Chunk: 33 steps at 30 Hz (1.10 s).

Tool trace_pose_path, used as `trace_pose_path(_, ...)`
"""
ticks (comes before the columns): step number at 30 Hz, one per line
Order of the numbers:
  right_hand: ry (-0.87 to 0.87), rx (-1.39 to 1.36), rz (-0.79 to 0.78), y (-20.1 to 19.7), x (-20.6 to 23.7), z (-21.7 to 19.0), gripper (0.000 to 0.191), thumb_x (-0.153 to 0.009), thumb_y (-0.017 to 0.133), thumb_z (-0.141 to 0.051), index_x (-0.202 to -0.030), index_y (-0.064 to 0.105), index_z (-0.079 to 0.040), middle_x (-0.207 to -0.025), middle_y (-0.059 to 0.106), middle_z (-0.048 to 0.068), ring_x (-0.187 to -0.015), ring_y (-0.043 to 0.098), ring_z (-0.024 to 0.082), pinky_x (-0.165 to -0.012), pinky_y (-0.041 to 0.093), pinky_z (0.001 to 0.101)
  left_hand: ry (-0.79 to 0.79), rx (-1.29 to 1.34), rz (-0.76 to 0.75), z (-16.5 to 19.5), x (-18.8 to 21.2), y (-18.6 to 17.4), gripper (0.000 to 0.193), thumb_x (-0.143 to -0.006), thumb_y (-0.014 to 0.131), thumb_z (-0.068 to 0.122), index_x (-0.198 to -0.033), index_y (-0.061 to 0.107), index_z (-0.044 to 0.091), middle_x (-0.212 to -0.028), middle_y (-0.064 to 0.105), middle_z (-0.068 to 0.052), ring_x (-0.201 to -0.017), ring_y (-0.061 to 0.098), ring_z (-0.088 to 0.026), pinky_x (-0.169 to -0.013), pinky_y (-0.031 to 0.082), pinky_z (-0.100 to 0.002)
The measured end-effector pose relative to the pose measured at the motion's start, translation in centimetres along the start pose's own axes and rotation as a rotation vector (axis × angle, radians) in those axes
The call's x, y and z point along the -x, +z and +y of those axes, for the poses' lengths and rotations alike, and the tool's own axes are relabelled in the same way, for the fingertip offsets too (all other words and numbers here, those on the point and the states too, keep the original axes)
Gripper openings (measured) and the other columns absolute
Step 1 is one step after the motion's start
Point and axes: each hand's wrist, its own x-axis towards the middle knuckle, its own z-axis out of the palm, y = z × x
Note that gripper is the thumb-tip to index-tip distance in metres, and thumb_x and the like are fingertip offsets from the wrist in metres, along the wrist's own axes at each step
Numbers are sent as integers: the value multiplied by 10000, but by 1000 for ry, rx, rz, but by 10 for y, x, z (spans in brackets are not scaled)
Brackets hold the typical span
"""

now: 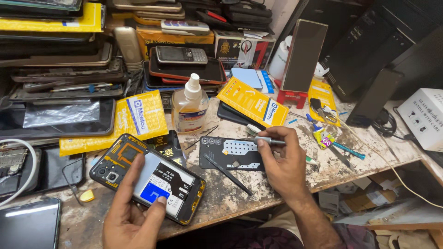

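Yellow flat package [138, 121] with blue-white label panel lies left of centre on tabletop, beside clear bottle's white-orange label [189, 121]. Second yellow package [253, 101] lies slanted right of bottle. Third yellow package [321, 94] by red stand. Blue-white battery label [159, 188] inside opened phone. Dark phone screen [28, 224] at lower left corner. White box [425, 117], dark print, far right.

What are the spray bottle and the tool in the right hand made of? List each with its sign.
Spray bottle: clear plastic, since liquid shows through, with a white cap.
Tool in the right hand: probably metal, from its grey shine.
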Motion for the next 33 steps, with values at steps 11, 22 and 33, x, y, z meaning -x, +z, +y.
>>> trace_pose_path(11, 0, -56, -77, 8, -2, 6, 238, -964, 677, -22, -1165, 554, 10, -1093, 738, 116, -977, 721, 139, -846, 598, 279, -16, 16, 8, -1, -5, 1, 768, -813, 552, -188, -1544, 376, -31, -1537, 488, -217, -1336, 558, -245, -1059, 461, -351)
trace_pose_path(22, 41, -445, -58, 12, 19, -42, 303, -964, 642, 62, -1224, 498, 4, -1144, 700, 156, -925, 703, 166, -810, 598, 281, -98, -53, 25, 1, -1, -9, 394, -881, 695, -47, -1270, 703, 11, -1113, 659, -103, -996, 667, -141, -847, 545, -261)
trace_pose_path(33, 35, -507, -228, 52, 54, -122, 344, -919, 661, 85, -1201, 483, -1, -1152, 694, 195, -952, 733, 192, -816, 633, 299, -120, -173, -73, 48, 9, -29, 184, -914, 726, 106, -1081, 790, 60, -969, 663, -25, -847, 643, -78, -725, 532, -234)
